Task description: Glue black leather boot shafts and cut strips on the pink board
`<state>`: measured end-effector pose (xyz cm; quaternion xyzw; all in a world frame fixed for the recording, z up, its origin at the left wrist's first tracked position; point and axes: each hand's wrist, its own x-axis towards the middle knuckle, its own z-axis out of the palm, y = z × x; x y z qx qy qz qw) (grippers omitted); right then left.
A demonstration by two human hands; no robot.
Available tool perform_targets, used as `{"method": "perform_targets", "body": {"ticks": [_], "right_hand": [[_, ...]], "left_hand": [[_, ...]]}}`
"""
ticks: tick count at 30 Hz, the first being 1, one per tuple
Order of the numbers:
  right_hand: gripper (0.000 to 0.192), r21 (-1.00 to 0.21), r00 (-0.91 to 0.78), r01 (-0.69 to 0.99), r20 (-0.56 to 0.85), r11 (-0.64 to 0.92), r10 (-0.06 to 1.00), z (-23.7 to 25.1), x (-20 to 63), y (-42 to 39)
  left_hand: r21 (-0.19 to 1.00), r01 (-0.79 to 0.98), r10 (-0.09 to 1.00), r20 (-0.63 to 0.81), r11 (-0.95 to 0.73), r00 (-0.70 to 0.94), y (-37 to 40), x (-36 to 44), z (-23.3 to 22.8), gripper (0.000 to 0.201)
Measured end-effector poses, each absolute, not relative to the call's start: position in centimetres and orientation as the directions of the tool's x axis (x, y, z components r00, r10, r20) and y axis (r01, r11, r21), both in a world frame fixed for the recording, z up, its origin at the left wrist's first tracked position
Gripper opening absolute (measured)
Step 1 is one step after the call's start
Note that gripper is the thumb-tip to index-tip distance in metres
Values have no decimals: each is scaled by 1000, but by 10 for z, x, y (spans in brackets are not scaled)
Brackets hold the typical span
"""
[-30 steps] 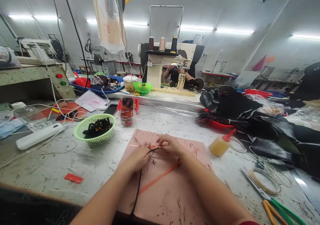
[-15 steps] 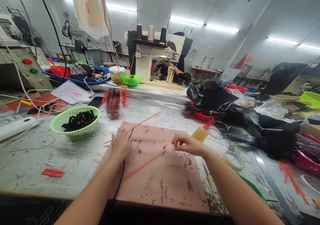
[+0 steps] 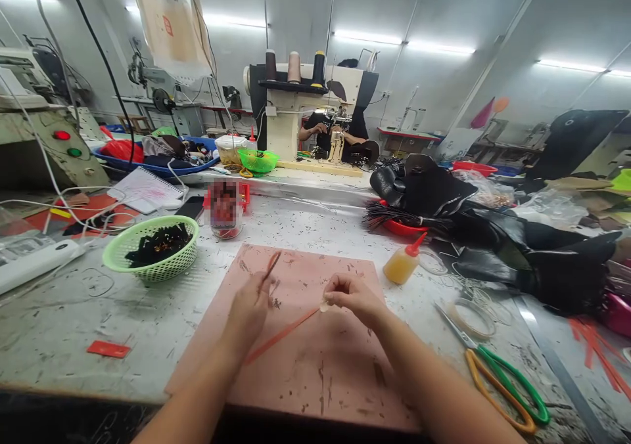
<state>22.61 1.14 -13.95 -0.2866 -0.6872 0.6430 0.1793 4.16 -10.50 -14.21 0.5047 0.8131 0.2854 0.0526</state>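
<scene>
Orange-red strip [image 3: 283, 336] slants over our pink mat [image 3: 296, 385], its far end at the pale scrap [image 3: 324, 306] that we pinch in the fingertips of our right hand [image 3: 355, 298]; whether the two are joined, we cannot tell. Our left hand [image 3: 249, 306] is closed around a dark, partly reddish strip [image 3: 271, 266] that juts past the fingers. Right of the mat we have a red-nozzled squeeze bottle [image 3: 401, 265] and, nearer us, scissors [image 3: 474, 347]; to our left sits a light-green plastic basket [image 3: 165, 273] of black pieces.
</scene>
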Motion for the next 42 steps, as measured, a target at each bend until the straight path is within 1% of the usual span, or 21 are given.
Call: {"method": "perform_targets", "body": {"ticks": [3, 6, 8, 11, 13, 15, 17, 19, 21, 23, 24, 25, 27, 29, 31, 32, 34, 36, 38, 40, 42], "right_hand": [[27, -995, -727, 96, -92, -32, 681, -140, 222, -8], [27, -997, -690, 46, -81, -69, 719, -138, 219, -20], [28, -997, -666, 33, -76, -73, 742, -138, 218, -23], [28, -997, -646, 33, -77, -73, 760, -141, 218, -24], [28, -996, -643, 31, -82, -81, 762, -145, 218, -24], [29, -996, -640, 28, -80, -81, 764, -149, 219, -26], [29, -998, -631, 23, -66, -66, 773, -150, 219, -30], [26, -1000, -606, 16, -25, -18, 795, -149, 219, -37], [23, -997, -570, -1, 63, 75, 820, -146, 219, -46], [19, -983, -539, -28, 168, 182, 825, -141, 219, -56], [18, -973, -528, -44, 214, 225, 822, -139, 219, -61], [17, -965, -518, -57, 247, 255, 819, -137, 220, -65], [17, -962, -493, -78, 266, 262, 828, -136, 222, -70], [18, -971, -470, -98, 240, 220, 849, -136, 225, -74], [20, -979, -454, -119, 202, 166, 868, -139, 229, -77], [20, -981, -439, -127, 191, 150, 878, -141, 231, -79], [21, -983, -385, -123, 177, 140, 906, -146, 233, -84], [21, -984, -308, -96, 174, 152, 935, -153, 234, -90], [20, -984, -233, -53, 179, 171, 956, -159, 235, -96], [19, -982, -188, 15, 180, 186, 966, -162, 237, -94], [19, -979, -158, 97, 164, 181, 974, -159, 243, -81]], "left_hand": [[564, 779, 889, 161, 274, -429, -108, 64, -137, 36], [537, 788, 890, 140, 300, -434, -104, 63, -132, 30], [496, 799, 888, 108, 341, -446, -97, 46, -128, 26], [451, 807, 901, 12, 381, -433, -89, 7, -120, 19], [451, 799, 903, -40, 398, -428, -89, -16, -114, 15], [473, 778, 895, -53, 414, -444, -94, -26, -109, 12], [523, 743, 883, -40, 418, -468, -103, -20, -106, 13], [598, 691, 875, -35, 406, -483, -114, 1, -107, 23], [682, 620, 872, -55, 389, -487, -123, 33, -112, 34], [775, 541, 900, -78, 326, -430, -131, 64, -118, 26], [872, 401, 918, -121, 280, -376, -135, 76, -120, 26], [923, 291, 926, -142, 251, -350, -137, 86, -122, 27], [974, 101, 938, -164, 203, -304, -140, 97, -124, 27], [982, 50, 949, -161, 181, -272, -141, 99, -125, 26], [982, 95, 963, -141, 166, -230, -142, 100, -126, 26], [975, 156, 969, -121, 157, -216, -142, 100, -127, 27], [932, 344, 977, -46, 117, -207, -144, 104, -129, 26], [826, 560, 981, 47, 68, -188, -145, 110, -132, 25], [692, 721, 982, 115, 27, -147, -146, 116, -133, 24], [606, 795, 986, 116, 22, -116, -145, 117, -133, 22], [556, 829, 993, 57, 57, -106, -146, 114, -135, 20]]}}
